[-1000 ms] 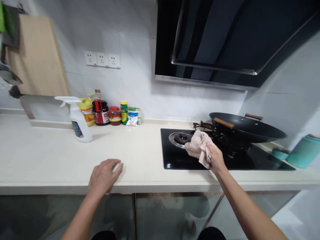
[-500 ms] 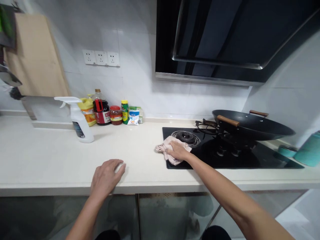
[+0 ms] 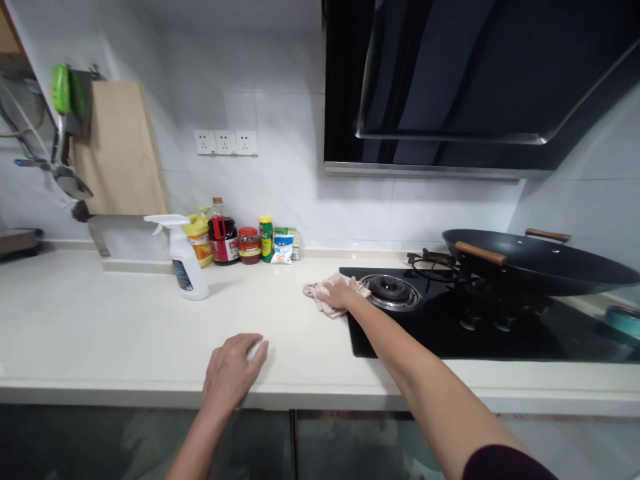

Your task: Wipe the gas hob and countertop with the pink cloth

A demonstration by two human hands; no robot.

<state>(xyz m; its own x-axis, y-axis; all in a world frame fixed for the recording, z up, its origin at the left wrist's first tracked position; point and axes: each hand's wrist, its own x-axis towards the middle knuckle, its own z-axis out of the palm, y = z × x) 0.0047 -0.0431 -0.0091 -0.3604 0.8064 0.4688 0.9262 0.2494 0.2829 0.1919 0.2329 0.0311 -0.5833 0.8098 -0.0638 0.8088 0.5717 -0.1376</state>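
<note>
My right hand [image 3: 339, 295] is pressed down on a pale pink cloth [image 3: 330, 311], its fingers partly buried in the folds. The cloth lies across the left edge of the black glass gas hob [image 3: 380, 337], mostly on the white countertop [image 3: 135, 340], close beside the left burner [image 3: 391, 291]. Near the counter's front edge, my left hand [image 3: 235, 368] holds nothing, with the thumb and fingers apart in a loose curve. Whether its fingertips touch the surface I cannot tell.
A black wok [image 3: 540, 267] with wooden handles sits on the hob's right side, below the range hood [image 3: 450, 80]. At left stands a white spray bottle [image 3: 187, 263]. Behind are a soy sauce bottle [image 3: 223, 240], a red-lidded jar [image 3: 249, 247] and a cutting board [image 3: 123, 153].
My right hand has slid the cloth left and back, off the hob's front-left corner and onto its left edge and the counter. The view has shifted; my left hand keeps its pose.
</note>
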